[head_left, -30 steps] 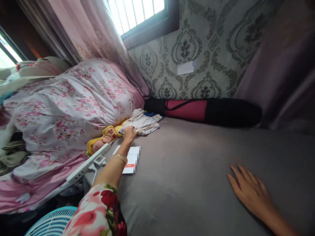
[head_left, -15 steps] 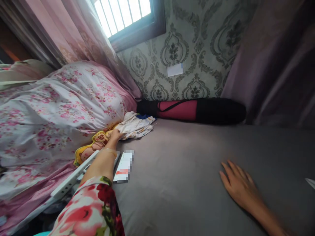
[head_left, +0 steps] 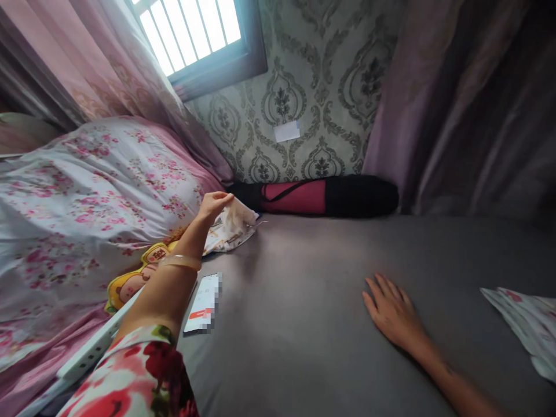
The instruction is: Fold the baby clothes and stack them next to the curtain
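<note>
My left hand [head_left: 218, 205] is stretched far forward, its fingers pinched on a corner of a crumpled white garment [head_left: 233, 227] with small prints. The pinched part is lifted and the rest lies on the grey bed sheet [head_left: 299, 324]. What kind of garment it is I cannot make out. My right hand [head_left: 393, 307] lies palm down on the sheet with its fingers spread, holding nothing. A smartphone [head_left: 203, 301] with a lit screen lies beside my left forearm.
A black and red long bag [head_left: 293, 197] lies along the wall. At left are a floral quilt [head_left: 87, 202], a yellow cartoon cushion [head_left: 130, 284] and a white bed rail [head_left: 82, 353]. Folded white patterned cloth [head_left: 523, 318] lies at the right edge.
My left hand has risen from the bed, pulling up part of the garment. My right hand still rests on the sheet. The view has turned right, bringing more folded cloth into sight.
</note>
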Motion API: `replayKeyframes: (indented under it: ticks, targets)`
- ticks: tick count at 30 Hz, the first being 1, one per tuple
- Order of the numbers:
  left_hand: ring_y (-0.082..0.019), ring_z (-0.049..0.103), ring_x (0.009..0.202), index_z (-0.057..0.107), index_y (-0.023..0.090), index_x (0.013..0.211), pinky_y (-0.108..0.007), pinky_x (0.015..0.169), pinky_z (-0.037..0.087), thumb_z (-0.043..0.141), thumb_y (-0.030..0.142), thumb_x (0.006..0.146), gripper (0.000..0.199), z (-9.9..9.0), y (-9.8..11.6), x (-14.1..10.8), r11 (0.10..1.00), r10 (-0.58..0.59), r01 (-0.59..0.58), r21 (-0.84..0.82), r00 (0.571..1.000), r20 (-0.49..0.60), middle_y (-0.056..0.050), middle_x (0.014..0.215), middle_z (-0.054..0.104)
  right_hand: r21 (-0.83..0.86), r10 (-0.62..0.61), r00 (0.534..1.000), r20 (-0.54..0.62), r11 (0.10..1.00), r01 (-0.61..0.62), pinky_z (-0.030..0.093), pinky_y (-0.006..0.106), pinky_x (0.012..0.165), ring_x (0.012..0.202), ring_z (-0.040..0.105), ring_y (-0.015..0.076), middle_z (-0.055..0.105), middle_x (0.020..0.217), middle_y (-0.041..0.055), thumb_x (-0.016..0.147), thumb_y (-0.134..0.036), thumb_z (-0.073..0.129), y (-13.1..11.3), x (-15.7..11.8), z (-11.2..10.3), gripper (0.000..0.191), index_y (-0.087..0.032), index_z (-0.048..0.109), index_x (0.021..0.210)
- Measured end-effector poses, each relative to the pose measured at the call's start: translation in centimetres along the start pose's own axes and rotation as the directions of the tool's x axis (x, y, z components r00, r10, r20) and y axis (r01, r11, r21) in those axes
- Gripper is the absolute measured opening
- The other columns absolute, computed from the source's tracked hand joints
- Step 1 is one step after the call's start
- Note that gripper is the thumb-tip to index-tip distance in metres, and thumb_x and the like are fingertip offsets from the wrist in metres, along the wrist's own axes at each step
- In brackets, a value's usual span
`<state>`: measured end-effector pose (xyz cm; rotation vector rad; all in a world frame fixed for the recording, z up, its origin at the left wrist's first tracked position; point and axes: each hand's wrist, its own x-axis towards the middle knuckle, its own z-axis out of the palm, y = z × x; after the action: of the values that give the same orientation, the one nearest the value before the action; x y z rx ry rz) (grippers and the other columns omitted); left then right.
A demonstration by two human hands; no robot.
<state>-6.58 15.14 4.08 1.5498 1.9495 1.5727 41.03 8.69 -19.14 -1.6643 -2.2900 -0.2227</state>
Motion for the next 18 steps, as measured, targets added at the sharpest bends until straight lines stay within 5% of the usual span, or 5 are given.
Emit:
replayKeyframes:
  ticks: [6, 10, 13, 16, 18]
  targets:
    - [-0.009, 0.055, 0.057, 0.064, 0.012, 0.084, -0.025, 0.063, 0.047, 0.078, 0.047, 0.063, 0.043, 5.7, 9.0, -2.0, 0.910, 0.017, 0.015, -0.414, 0.997, 0.074, 0.001, 0.066, 0.060, 0.240, 0.020, 1.000, -0.003, 0.971, -0.019, 0.036, 0.050, 0.106, 0.129, 0.046, 0.0308, 0.051, 0.137, 0.0170, 0.092, -0.039, 0.030, 0.4, 0.5, -0.5, 0.052, -0.013, 0.056, 0.128]
    - [-0.010, 0.060, 0.059, 0.058, 0.013, 0.082, -0.026, 0.065, 0.053, 0.074, 0.035, 0.074, 0.029, 9.2, 13.9, -5.9, 0.776, 0.010, 0.112, -0.620, 0.982, 0.190, 0.001, 0.068, 0.061, 0.548, 0.109, 0.969, -0.223, 0.836, 0.032, 0.045, 0.041, 0.097, 0.112, 0.058, 0.0251, 0.062, 0.118, 0.0151, 0.091, -0.034, 0.035, -1.3, 1.9, -4.9, 0.038, -0.017, 0.058, 0.117]
    - [-0.010, 0.062, 0.057, 0.055, 0.014, 0.080, -0.029, 0.067, 0.057, 0.068, 0.026, 0.081, 0.018, 11.2, 17.0, -9.3, 0.660, -0.009, 0.203, -0.724, 0.965, 0.263, 0.001, 0.066, 0.061, 0.656, 0.280, 0.867, -0.413, 0.751, 0.070, 0.052, 0.036, 0.077, 0.085, 0.061, 0.0216, 0.062, 0.095, 0.0095, 0.093, -0.037, 0.042, -3.5, 2.8, -9.8, 0.024, -0.020, 0.058, 0.099]
    - [-0.010, 0.063, 0.056, 0.052, 0.015, 0.080, -0.032, 0.067, 0.059, 0.059, 0.017, 0.087, 0.010, 12.5, 19.1, -12.1, 0.566, -0.036, 0.279, -0.775, 0.948, 0.315, 0.002, 0.065, 0.061, 0.539, 0.302, 0.701, -0.646, 0.831, 0.138, 0.049, 0.043, 0.085, 0.094, 0.055, 0.0236, 0.056, 0.098, 0.0106, 0.092, -0.035, 0.049, -5.7, 3.2, -13.6, 0.019, -0.019, 0.055, 0.099]
    - [-0.011, 0.064, 0.056, 0.051, 0.015, 0.080, -0.033, 0.065, 0.059, 0.053, 0.012, 0.090, 0.010, 13.0, 19.9, -13.7, 0.520, -0.048, 0.323, -0.791, 0.936, 0.350, 0.002, 0.066, 0.060, 0.483, 0.273, 0.648, -0.711, 0.859, 0.169, 0.046, 0.045, 0.090, 0.100, 0.053, 0.0245, 0.054, 0.102, 0.0124, 0.091, -0.034, 0.052, -7.1, 3.3, -15.2, 0.021, -0.017, 0.053, 0.104]
